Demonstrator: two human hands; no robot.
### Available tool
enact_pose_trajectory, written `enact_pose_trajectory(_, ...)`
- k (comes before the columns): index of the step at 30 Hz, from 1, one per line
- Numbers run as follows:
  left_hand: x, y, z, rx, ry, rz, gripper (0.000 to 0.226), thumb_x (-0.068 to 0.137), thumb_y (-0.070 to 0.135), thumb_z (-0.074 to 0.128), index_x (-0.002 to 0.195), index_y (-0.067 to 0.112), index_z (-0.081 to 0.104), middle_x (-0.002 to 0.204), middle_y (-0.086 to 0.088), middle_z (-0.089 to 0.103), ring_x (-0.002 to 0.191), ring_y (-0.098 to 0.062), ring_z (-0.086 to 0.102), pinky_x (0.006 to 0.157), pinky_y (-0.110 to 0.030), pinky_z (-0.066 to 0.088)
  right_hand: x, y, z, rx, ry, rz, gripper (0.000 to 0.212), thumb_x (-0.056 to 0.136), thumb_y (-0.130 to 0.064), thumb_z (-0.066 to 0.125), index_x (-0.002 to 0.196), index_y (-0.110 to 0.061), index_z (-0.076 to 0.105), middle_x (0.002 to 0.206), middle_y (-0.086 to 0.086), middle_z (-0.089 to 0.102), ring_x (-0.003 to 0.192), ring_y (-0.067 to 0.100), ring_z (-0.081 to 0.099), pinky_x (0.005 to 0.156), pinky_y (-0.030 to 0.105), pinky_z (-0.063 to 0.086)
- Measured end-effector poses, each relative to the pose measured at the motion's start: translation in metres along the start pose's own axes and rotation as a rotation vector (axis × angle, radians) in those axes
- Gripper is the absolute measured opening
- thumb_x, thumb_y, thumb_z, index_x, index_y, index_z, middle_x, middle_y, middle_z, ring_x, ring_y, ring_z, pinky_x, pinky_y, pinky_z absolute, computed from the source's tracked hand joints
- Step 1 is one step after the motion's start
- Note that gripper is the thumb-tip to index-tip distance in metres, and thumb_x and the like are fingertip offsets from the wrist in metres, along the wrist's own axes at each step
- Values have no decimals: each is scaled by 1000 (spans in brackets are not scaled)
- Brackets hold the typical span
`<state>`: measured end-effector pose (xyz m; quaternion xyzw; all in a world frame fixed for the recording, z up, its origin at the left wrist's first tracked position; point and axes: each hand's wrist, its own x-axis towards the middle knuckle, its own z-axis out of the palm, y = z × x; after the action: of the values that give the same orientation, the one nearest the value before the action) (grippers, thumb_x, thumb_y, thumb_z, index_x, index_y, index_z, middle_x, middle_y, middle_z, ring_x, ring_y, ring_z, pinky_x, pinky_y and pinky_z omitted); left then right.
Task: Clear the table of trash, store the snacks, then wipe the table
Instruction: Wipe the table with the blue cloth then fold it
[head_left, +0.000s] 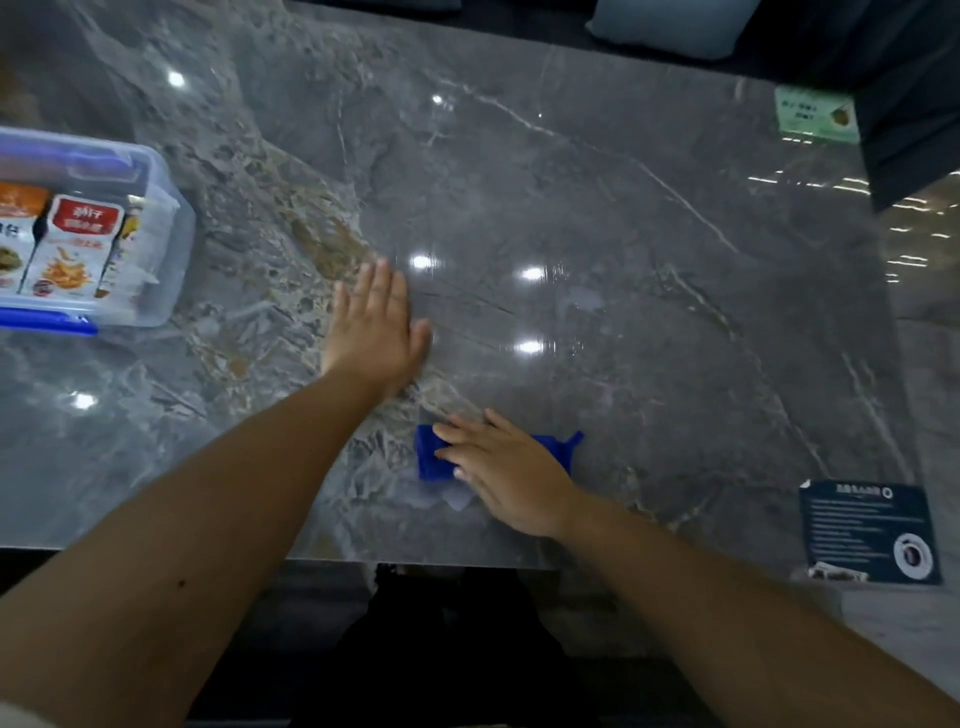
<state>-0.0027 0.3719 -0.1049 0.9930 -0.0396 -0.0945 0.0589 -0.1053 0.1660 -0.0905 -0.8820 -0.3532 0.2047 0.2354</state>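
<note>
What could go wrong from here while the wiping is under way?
1. The right hand presses flat on the folded blue cloth close to the near edge of the grey marble table; a stroke toward the body could push it off.
2. A wide sweep right may catch the dark printed card at the near right corner.
3. The left hand rests flat on the glossy top and may leave smears.

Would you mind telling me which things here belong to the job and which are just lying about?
Job: blue cloth under the right hand; snack box; table; left hand.
Lying about: dark card; green card; cushion.
</note>
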Motion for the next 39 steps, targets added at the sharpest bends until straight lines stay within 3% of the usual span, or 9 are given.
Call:
enact_pose_trajectory(4,15,28,5,-71,-19,-1,73,94,51,15,152,7,8,161,-12,3,148,-25,-4,118,-45,-4,-8,7,-28,409,62,235,33,100,-24,40,126,-13,57,122,10,64,113,20,58,101,30,37)
enact_pose_trajectory(7,24,41,12,-59,-8,-29,77,92,54,12,152,6,7,161,-12,3,148,-26,-3,118,-46,-4,-16,29,-53,748,214,404,23,97,-29,42,103,-18,62,94,3,66,82,9,58,81,27,44)
enact_pose_trajectory(11,26,46,18,-23,50,-50,75,94,54,17,150,5,16,160,-15,12,147,-28,4,118,-47,0,-9,79,-96,1088,525,568,21,99,-16,45,98,-23,64,87,-14,70,79,-2,60,81,20,47)
enact_pose_trajectory(16,26,46,17,7,55,-53,73,94,52,21,150,5,18,159,-15,14,147,-28,5,119,-48,3,32,155,-177,666,607,543,21,99,-25,39,91,-26,58,83,-15,58,72,-7,51,75,18,41)
enact_pose_trajectory(21,27,46,18,17,55,-60,74,92,52,23,150,6,19,159,-14,14,148,-27,5,119,-48,4,105,225,-223,163,584,465,34,98,-33,31,99,-8,54,91,15,53,82,22,47,72,31,32)
enact_pose_trajectory(25,26,46,19,20,56,-62,74,93,52,24,150,6,18,159,-14,14,148,-26,4,119,-47,5,159,251,-227,-109,451,394,41,101,-32,30,124,-5,52,120,24,59,107,38,56,84,37,38)
enact_pose_trajectory(28,25,45,19,24,59,-65,73,93,52,23,151,7,16,159,-13,14,148,-25,4,119,-47,5,179,262,-215,-325,211,249,47,101,-28,31,142,-7,37,152,17,34,136,37,36,107,47,32)
enact_pose_trajectory(32,26,45,19,23,60,-70,73,94,52,23,151,8,15,160,-12,13,148,-24,2,119,-47,4,179,268,-206,-437,122,237,57,99,-40,25,148,-11,22,160,11,16,145,34,19,111,56,22)
enact_pose_trajectory(39,26,44,21,29,48,-59,74,94,53,22,151,7,15,160,-13,11,148,-25,2,119,-46,3,117,221,-160,-504,43,177,56,98,-38,30,148,-13,25,159,8,21,145,28,22,115,50,19)
